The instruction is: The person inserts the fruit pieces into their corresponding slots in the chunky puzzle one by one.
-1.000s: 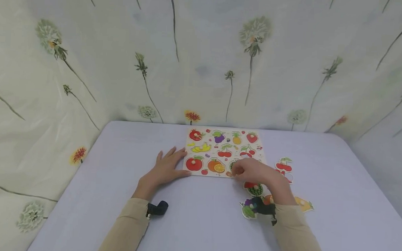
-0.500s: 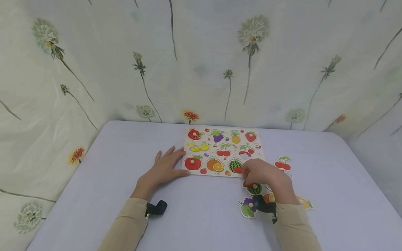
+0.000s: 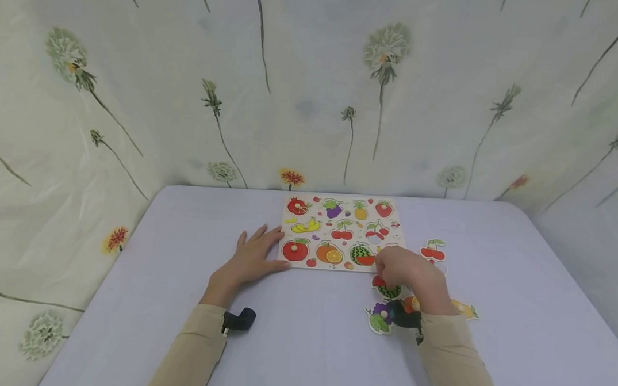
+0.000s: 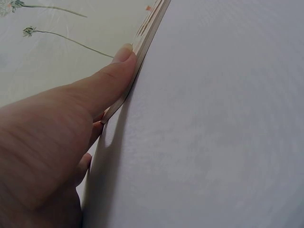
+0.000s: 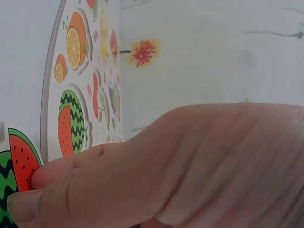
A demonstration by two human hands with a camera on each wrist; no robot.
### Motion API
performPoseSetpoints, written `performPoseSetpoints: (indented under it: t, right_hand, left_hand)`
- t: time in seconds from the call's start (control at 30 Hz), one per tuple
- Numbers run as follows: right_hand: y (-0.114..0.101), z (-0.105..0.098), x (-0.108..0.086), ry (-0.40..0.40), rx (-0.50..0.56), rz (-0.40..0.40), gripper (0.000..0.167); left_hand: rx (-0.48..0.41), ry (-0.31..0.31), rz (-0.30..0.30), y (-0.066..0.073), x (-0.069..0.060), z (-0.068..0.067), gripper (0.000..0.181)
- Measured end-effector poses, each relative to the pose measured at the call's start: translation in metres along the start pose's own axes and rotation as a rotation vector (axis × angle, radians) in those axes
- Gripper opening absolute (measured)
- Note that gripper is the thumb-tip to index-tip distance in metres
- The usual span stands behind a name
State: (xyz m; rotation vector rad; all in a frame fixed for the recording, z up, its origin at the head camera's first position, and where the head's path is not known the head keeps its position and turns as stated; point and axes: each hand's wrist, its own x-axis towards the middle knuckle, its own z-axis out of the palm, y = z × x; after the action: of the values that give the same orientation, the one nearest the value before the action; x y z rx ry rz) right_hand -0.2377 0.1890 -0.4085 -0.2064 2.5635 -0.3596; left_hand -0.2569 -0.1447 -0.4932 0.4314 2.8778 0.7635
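- crossing the bottom edge of the head view are two beige sleeves [image 3: 194, 337], with small black wrist cameras [image 3: 239, 319] strapped at the cuffs, above a pale lilac table [image 3: 302, 354].
- a grape piece [image 3: 379, 320], purple with a green leaf, lies on the table just beside the right wrist's camera.
- an orange piece [image 3: 410, 304] and a yellow piece [image 3: 466, 309] lie about the right wrist, which partly hides them.
- the watermelon piece [image 3: 387, 291] is just off the near edge of the board, toward its right end, beneath the right hand's fingertips.
- the right hand [image 3: 411, 269] has its fingers bent downward, thumb and forefinger narrowly apart at the watermelon piece; in the right wrist view the thumb covers part of its face. whether they pinch it, i cannot tell.
- the left hand [image 3: 251, 259] is spread wide, thumb on the board's near left corner, fingertips at its left side.
- the board [image 3: 358, 235] lies at the far side of the table. its near row shows an apple [image 3: 295, 250], a sliced orange [image 3: 332, 254] and a whole watermelon with a slice [image 3: 361, 254]; the right hand hides the spot beyond.
- a cherry piece [image 3: 433, 250] lies to the right of the board, near the right forearm.
- a curtain [image 3: 311, 135] printed with dandelions rises behind everything.
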Motion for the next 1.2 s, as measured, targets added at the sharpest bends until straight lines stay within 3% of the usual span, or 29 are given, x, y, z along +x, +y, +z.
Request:
performPoseSetpoints:
  t: [0.5,0.97,1.2]
  right_hand:
    - [-0.0001,0.0008,0.0019,-0.022,-0.037,-0.021,0.008]
    - [0.0012,-0.0013,0.0018,-0.022,-0.025,-0.006,0.007]
    - [0.0020,-0.0021,0.0036,-0.027,0.004,-0.040,0.009]
  left_hand:
    - [-0.002,0.005,-0.001,-0.0028,0.0000,0.0014,0.083]
    - [0.004,0.007,-0.003,-0.0006,-0.0006,0.0010,0.084]
    - [0.006,0.000,-0.002,-0.0014,0.0005,0.0012,0.084]
